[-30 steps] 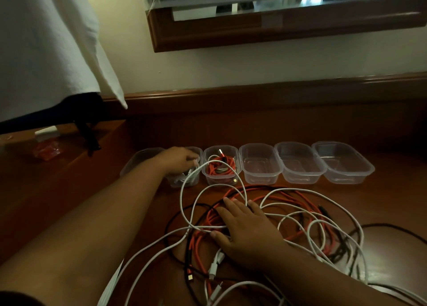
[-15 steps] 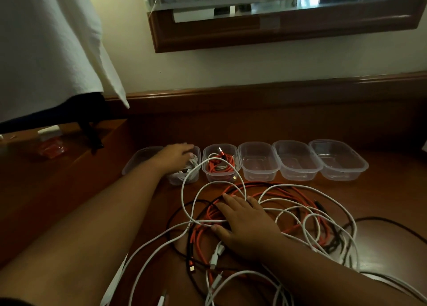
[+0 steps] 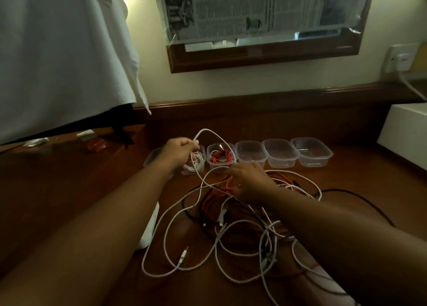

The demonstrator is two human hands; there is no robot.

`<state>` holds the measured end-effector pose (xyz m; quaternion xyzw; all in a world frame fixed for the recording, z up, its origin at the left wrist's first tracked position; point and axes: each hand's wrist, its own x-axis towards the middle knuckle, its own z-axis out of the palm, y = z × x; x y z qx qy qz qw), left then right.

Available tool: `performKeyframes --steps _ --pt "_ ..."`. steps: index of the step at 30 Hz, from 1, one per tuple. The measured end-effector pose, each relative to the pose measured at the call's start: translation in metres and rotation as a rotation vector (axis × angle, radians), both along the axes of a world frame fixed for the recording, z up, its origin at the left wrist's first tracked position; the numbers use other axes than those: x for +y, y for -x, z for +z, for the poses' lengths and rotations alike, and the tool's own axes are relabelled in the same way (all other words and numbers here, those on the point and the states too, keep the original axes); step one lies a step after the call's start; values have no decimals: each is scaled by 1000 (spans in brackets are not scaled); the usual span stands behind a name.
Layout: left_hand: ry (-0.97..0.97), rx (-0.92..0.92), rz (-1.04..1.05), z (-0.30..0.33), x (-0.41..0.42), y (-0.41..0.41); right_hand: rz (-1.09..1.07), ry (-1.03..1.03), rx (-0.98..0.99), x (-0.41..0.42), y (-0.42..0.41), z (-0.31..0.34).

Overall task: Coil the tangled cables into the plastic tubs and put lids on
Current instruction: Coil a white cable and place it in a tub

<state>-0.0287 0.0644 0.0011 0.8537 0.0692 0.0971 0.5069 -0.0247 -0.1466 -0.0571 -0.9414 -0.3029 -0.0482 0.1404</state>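
Left hand: fingers curled, pinching a white cable at a raised loop. The loop arches up toward 12 o'clock from the hand, over the tub row, then drops toward the pile. The hand sits directly above the second tub from the left, which holds coiled white cable.

Right hand: palm down on the tangled pile, at about 4 o'clock from the left hand. Fingers are bent over red and white strands; whether they grip a strand or only press on it, I cannot tell.

Tangled cables: white, red-orange and black strands overlapping in loose loops on the wooden surface, spread from just under the right hand toward 6 o'clock. Several connector ends show; one white plug lies free at the near left of the pile. A black cable trails off toward 3 o'clock.

Tubs: a row of clear plastic tubs at 12 o'clock from the pile, side by side, unlidded. The red cable tub holds coiled red cable. The three empty tubs stand to its right. A further tub at the far left is mostly hidden by the left wrist.

Surroundings: white cloth hangs at 10 o'clock; a framed newspaper is on the wall at 12 o'clock.
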Motion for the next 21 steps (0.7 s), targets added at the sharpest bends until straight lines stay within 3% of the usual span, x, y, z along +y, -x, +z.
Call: performKeyframes --steps 2,6,10,15,21 --pt "175 -57 73 20 -9 11 -40 -192 25 -4 16 18" --pt "520 -82 61 57 -33 35 0 -649 371 -6 42 43" --pt "683 -73 16 78 -54 59 16 -552 384 0 65 56" --pt "672 -147 -1 84 -62 84 -70 -656 267 -13 84 68" --pt "254 -261 -19 95 -65 111 -142 -781 163 -36 93 72"
